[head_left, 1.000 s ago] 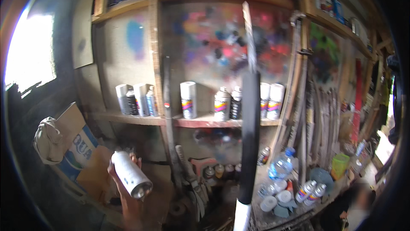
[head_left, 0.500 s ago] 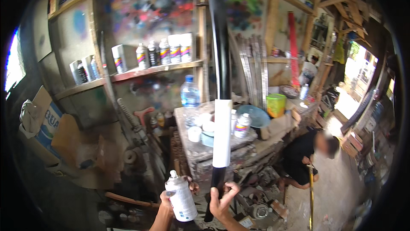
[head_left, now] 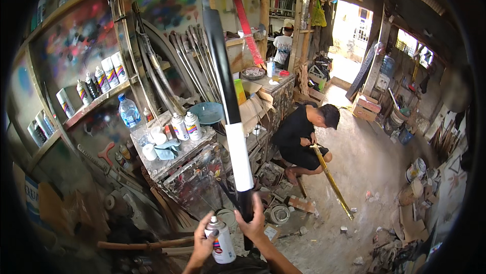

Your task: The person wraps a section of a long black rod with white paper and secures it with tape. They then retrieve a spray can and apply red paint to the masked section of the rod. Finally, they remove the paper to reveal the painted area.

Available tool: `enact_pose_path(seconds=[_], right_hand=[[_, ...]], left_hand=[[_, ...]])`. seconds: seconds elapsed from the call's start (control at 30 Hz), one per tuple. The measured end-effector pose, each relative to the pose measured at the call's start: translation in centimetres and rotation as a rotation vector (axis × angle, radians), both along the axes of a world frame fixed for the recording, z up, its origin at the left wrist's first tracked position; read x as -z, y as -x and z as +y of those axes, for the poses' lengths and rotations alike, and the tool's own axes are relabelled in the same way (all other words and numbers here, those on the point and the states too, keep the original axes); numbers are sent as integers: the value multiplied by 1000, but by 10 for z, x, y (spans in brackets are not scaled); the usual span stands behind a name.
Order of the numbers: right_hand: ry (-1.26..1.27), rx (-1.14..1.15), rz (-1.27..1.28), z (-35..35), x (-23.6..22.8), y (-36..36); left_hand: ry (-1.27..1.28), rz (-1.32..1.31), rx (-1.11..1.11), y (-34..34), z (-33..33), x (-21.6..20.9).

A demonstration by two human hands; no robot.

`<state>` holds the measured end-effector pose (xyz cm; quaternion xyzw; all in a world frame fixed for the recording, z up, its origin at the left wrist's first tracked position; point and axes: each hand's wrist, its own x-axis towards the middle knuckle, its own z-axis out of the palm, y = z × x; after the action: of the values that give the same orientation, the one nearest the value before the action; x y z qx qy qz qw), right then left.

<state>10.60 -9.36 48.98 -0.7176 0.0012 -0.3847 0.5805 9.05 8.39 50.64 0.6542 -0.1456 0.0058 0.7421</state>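
My left hand [head_left: 203, 242] is wrapped round a white spray can [head_left: 223, 247] at the lower middle, its nozzle pointing up. Closed round the lower end of a long, glossy pole is my right hand [head_left: 254, 223]. The black pole [head_left: 226, 79] has a white band [head_left: 239, 155] just above that hand, and its top leans to the left. The can stands upright just left of the pole's lower end. Below my right hand a short black end of the pole shows.
Spray cans [head_left: 186, 126], white cups and a water bottle [head_left: 129, 112] stand on a cluttered bench [head_left: 167, 160]. More cans line a wall shelf [head_left: 96, 103]. A crouching person in black [head_left: 298, 137] holds a gold strip [head_left: 331, 183]. Scrap litters the floor.
My view has swung to the right, bringing more of the floor and the crouching person into sight. The pole has gone from nearly upright to leaning left. Both hands keep their holds.
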Motion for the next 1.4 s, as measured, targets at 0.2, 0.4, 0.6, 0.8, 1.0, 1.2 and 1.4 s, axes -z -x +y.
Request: enact_pose_path(seconds=[0.2, 0.4, 0.6, 0.8, 1.0, 1.2, 1.4], right_hand=[[7, 135, 114, -9, 55, 20], [-338, -261, 244, 4, 78, 33], [-450, -360, 405, 12, 93, 39], [-219, -629, 668, 5, 81, 24], [-628, -679, 561, 22, 71, 17], [-448, -340, 508, 34, 72, -8], [-119, -359, 225, 29, 55, -31]], left_hand=[[91, 327, 164, 26, -4, 61], [-335, -75, 394, -5, 39, 70], [32, 368, 363, -7, 42, 75], [560, 760, 667, 31, 30, 61], [92, 506, 643, 78, 59, 92], [-26, 306, 393, 72, 52, 92], [-190, 14, 546, -72, 36, 13]])
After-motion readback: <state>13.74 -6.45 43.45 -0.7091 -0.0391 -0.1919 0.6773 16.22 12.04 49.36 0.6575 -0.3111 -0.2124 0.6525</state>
